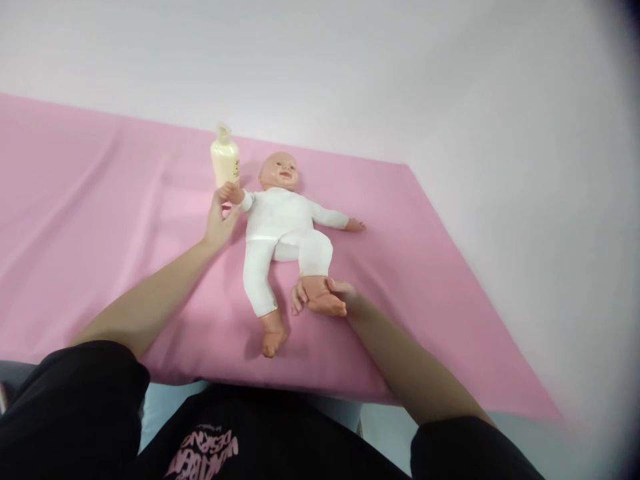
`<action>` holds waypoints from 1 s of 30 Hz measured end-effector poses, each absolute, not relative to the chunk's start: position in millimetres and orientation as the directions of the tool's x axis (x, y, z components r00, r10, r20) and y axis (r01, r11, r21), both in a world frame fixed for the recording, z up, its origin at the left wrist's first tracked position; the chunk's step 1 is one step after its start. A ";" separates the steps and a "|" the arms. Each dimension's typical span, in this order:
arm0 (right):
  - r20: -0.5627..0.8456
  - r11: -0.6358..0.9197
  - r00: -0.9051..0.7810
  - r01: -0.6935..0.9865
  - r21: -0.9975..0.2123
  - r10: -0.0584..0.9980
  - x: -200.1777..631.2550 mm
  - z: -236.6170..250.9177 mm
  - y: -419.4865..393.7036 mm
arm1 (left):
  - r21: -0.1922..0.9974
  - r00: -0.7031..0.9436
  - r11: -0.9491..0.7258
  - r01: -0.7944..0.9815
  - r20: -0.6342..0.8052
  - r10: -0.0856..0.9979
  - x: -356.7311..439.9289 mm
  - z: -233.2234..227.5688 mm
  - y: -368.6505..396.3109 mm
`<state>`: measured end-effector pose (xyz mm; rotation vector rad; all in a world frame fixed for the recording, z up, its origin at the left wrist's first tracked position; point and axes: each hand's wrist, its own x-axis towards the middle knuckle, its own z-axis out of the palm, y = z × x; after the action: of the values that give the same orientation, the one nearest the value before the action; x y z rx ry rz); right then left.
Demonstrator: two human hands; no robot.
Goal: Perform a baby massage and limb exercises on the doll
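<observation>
A baby doll (280, 217) with a white cloth body lies on its back on the pink sheet, head toward the wall. My left hand (221, 221) is closed round the doll's hand (232, 193) on the left side of the picture. Around the ankle of the doll's foot (323, 297) on the right side, my right hand (345, 293) is wrapped, its fingers partly behind the leg. That leg is bent and raised a little. The doll's other leg stretches down toward me, and its other arm lies out to the right.
A pale yellow pump bottle (225, 160) stands just beyond my left hand, beside the doll's head. The pink sheet (100, 220) covers the table, whose near edge runs along my body. A white wall (320, 73) rises behind and to the right.
</observation>
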<state>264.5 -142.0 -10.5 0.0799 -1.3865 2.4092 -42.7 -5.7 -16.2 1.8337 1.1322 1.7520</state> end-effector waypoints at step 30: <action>0.042 -0.554 -0.943 -0.230 -0.800 0.331 262.7 0.0 -147.0 | 0.815 -0.122 -0.542 0.204 0.570 0.812 -43.0 -11.4 -6.9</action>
<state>262.7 -147.0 0.0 -0.1616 -1.2708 2.5135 -43.0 -6.9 -11.4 1.6840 1.1268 1.7089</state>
